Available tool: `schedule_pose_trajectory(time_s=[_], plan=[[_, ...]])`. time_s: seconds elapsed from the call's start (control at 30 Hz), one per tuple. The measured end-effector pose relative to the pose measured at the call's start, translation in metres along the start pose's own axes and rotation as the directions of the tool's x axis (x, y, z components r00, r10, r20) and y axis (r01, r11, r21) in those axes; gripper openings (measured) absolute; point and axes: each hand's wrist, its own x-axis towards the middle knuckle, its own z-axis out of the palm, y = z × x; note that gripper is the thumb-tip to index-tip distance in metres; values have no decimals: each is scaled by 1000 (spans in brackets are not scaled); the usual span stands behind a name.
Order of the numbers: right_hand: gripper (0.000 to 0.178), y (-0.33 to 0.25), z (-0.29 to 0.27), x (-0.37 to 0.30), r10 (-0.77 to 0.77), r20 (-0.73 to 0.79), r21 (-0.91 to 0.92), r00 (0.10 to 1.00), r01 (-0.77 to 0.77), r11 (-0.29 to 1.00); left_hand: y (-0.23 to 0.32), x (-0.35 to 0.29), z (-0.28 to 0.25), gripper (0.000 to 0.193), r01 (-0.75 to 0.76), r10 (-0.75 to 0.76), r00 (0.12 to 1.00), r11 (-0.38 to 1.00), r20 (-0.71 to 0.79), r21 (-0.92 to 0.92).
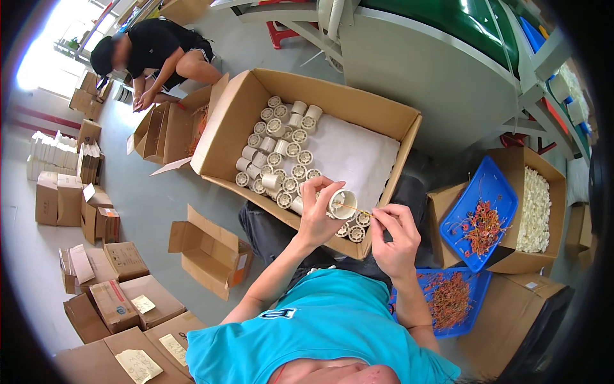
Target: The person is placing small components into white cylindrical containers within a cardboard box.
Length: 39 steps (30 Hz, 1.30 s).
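Observation:
My left hand (318, 214) is closed round a white plastic cup-shaped housing (342, 203), its open end turned toward my right. Between the thumb and fingers of my right hand (394, 238) is a thin orange-yellow wire (355, 209), which reaches into the housing's mouth. Both hands are over the near side of a large cardboard box (220, 131). Inside that box, many similar white housings (281, 147) stand and lie along the left part, on a white sheet (358, 150). How the wire sits inside the housing is too small to tell.
Right of me, two blue trays (462, 214) hold tangled red-orange wired parts (484, 227), beside a box of small cream pieces (534, 211). An opened carton (206, 253) lies on the floor at left, near stacked cartons (115, 304). Another person (166, 54) crouches at far left; a green-topped machine (441, 32) stands ahead.

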Motion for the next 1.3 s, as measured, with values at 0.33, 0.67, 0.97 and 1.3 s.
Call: schedule_pose_trajectory(time_s=[0.33,0.67,0.97,1.3], plan=[[21,-2,6,4,-16,78,-95,997,23,995,0,6,0,59,-32,28,997,998,70,53],[20,16,29,13,73,139,2,988,-74,997,-2,6,15,52,-111,125,964,991,234,-69],[20,4,22,8,256,124,-21,959,-255,967,3,3,18,47,-19,62,969,984,238,-178],[13,3,14,15,302,252,-4,919,-311,950,5,8,13,48,7,65,957,969,282,-246]])
